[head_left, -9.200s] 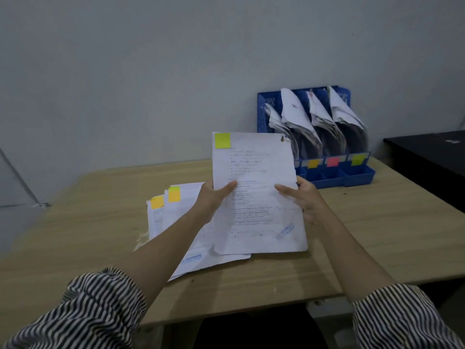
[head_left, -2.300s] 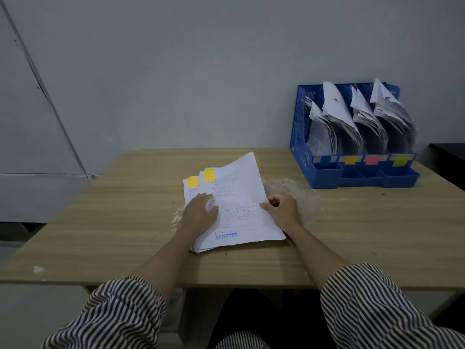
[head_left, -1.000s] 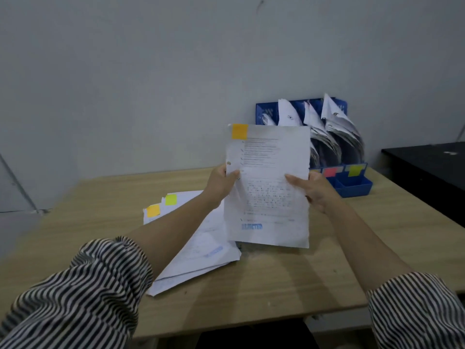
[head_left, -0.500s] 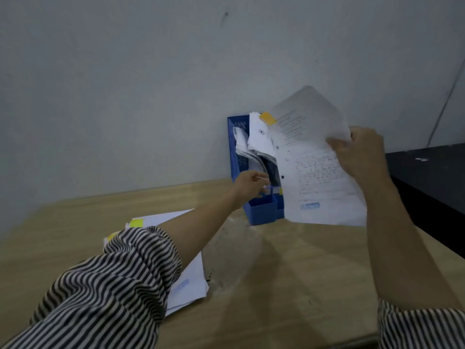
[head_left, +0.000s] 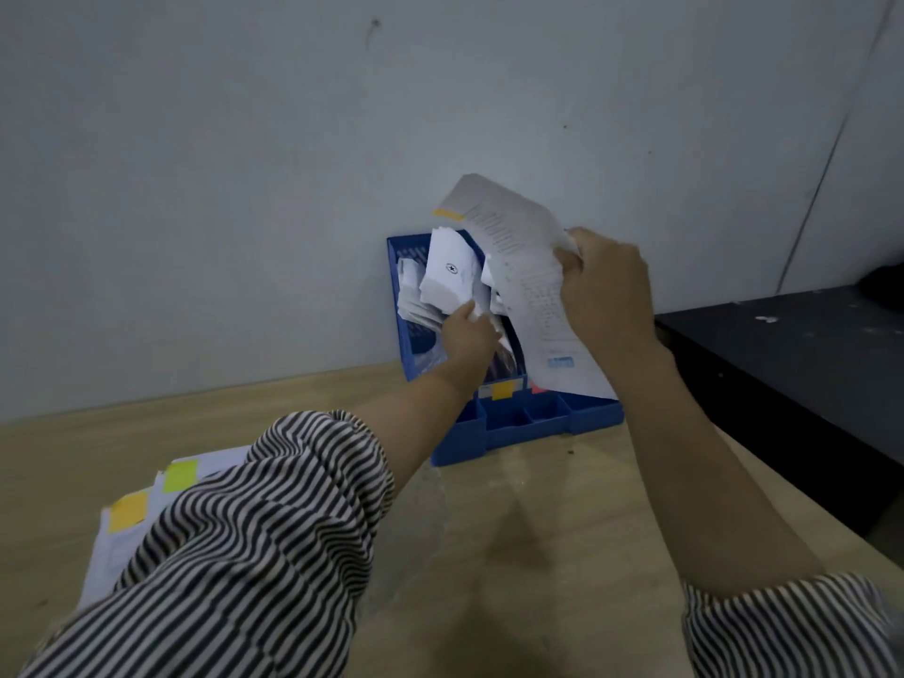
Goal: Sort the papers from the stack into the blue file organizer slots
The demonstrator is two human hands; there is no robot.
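Note:
A blue file organizer (head_left: 508, 425) stands against the wall with curled papers in its slots and coloured tabs along its front. My right hand (head_left: 604, 286) grips a printed sheet with an orange sticky note (head_left: 526, 266) by its right edge, tilted above the organizer's middle slots. My left hand (head_left: 467, 330) reaches into the organizer and holds the filed papers (head_left: 447, 276) in a left slot, pulling them aside. The paper stack (head_left: 146, 506), with a green and an orange note, lies at the lower left, partly hidden by my striped sleeve.
The wooden table (head_left: 513, 555) runs to a pale wall behind the organizer. A black surface (head_left: 782, 354) adjoins the table on the right, close to the organizer's right end.
I have leaned closer to the organizer. My left hand went from its front up into the filed papers. My right hand carried the sheet over the slots.

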